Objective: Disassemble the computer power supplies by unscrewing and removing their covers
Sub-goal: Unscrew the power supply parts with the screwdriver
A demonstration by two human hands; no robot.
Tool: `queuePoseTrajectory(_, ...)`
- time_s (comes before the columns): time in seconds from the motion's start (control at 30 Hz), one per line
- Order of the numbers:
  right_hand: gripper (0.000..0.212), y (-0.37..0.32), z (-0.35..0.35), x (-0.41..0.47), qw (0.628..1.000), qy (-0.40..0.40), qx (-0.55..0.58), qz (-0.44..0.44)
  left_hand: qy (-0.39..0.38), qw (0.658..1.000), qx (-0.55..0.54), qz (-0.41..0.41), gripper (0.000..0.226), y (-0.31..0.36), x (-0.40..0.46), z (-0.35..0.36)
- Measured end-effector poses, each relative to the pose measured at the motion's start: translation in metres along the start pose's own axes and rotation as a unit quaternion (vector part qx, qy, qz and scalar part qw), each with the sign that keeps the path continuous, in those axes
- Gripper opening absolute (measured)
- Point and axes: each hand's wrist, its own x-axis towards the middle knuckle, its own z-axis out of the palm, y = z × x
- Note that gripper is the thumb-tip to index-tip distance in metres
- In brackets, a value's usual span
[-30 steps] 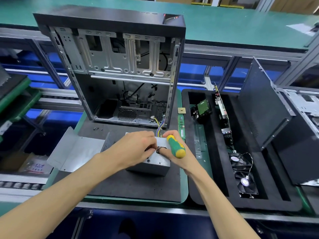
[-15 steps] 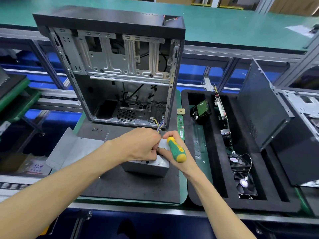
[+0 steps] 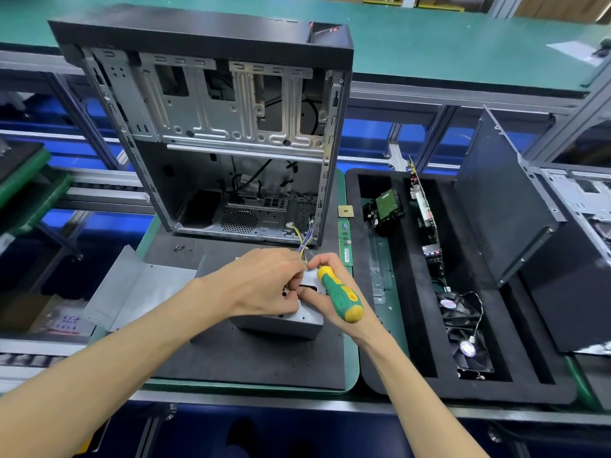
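1. Left hand (image 3: 261,282), fingers curled, pinches at the top of the grey metal power supply box (image 3: 304,320) on the black-matted tabletop (image 3: 251,361).
2. Right hand (image 3: 334,292) grips a green-and-yellow-handled screwdriver (image 3: 340,297) over the box.

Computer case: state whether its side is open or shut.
Open. The computer case stands upright with no side panel; its bare metal interior shows.
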Motion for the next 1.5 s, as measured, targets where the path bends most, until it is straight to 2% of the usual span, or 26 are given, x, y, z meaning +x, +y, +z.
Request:
queuePoseTrajectory(0.1, 0.034, 0.001, -0.001, 0.002, 1.0, -0.007, 0.014, 0.021, -0.024, 0.999, -0.034, -0.034, 0.012, -0.001, 0.002, -0.006)
queuePoseTrajectory(0.23, 0.03, 0.001, 0.002, 0.005, 0.997, 0.011, 0.049, 0.053, -0.06, 0.996, -0.015, -0.066, 0.009, 0.003, 0.01, -0.012)
queuePoseTrajectory(0.37, 0.028, 0.0, 0.004, 0.005, 0.996, 0.026, 0.061, 0.057, -0.052, 0.994, 0.045, -0.084, 0.016, 0.01, 0.016, -0.009)
queuePoseTrajectory(0.53, 0.02, -0.002, 0.007, 0.005, 0.998, 0.062, 0.014, 0.017, -0.022, 0.995, 0.026, -0.091, 0.013, 0.012, 0.011, -0.008)
queuePoseTrajectory(0.63, 0.015, -0.013, 0.008, 0.009, 0.993, 0.117, -0.003, -0.013, 0.024, 0.993, -0.057, -0.098, 0.017, 0.009, 0.002, -0.015)
queuePoseTrajectory(0.73, 0.015, -0.028, 0.012, 0.016, 0.987, 0.152, -0.031, -0.042, 0.06, 0.976, -0.168, -0.129, 0.012, 0.003, -0.006, -0.022)
queuePoseTrajectory(0.83, 0.014, -0.041, 0.019, 0.033, 0.99, 0.131, -0.034, -0.03, 0.091, 0.94, -0.288, -0.157, 0.017, -0.017, -0.019, -0.033)
queuePoseTrajectory(0.9, 0.008, -0.047, 0.024, 0.047, 0.995, 0.084, -0.011, 0.045, 0.148, 0.917, -0.322, -0.182, 0.017, -0.05, -0.034, -0.043)
queuePoseTrajectory(0.93, 0.005, -0.049, 0.027, 0.053, 0.995, 0.057, -0.029, 0.073, 0.174, 0.912, -0.306, -0.209, 0.017, -0.07, -0.042, -0.046)
queuePoseTrajectory(1.0, 0.008, -0.049, 0.035, 0.06, 0.984, 0.011, -0.174, 0.035, 0.193, 0.907, -0.228, -0.295, 0.017, -0.113, -0.057, -0.042)
queuePoseTrajectory(1.07, 0.021, -0.046, 0.046, 0.064, 0.955, -0.005, -0.296, -0.023, 0.17, 0.9, -0.161, -0.368, 0.016, -0.149, -0.065, -0.028)
queuePoseTrajectory(1.1, 0.028, -0.045, 0.051, 0.067, 0.95, -0.004, -0.309, -0.035, 0.15, 0.899, -0.14, -0.387, 0.016, -0.162, -0.065, -0.018)
queuePoseTrajectory(1.2, 0.04, -0.039, 0.062, 0.072, 0.946, 0.011, -0.321, -0.034, 0.109, 0.902, -0.096, -0.407, 0.019, -0.189, -0.06, 0.01)
queuePoseTrajectory(1.3, 0.023, -0.033, 0.064, 0.071, 0.957, 0.043, -0.285, -0.032, 0.088, 0.903, -0.09, -0.412, 0.015, -0.208, -0.052, 0.031)
queuePoseTrajectory(1.37, 0.01, -0.034, 0.065, 0.071, 0.976, 0.067, -0.205, -0.01, 0.073, 0.904, -0.098, -0.41, 0.013, -0.217, -0.049, 0.044)
queuePoseTrajectory(1.43, 0.012, -0.036, 0.065, 0.07, 0.98, 0.101, -0.171, 0.002, 0.067, 0.906, -0.094, -0.407, 0.016, -0.225, -0.048, 0.054)
queuePoseTrajectory(1.5, 0.017, -0.045, 0.064, 0.067, 0.972, 0.147, -0.181, -0.039, 0.068, 0.907, -0.098, -0.403, 0.021, -0.231, -0.049, 0.059)
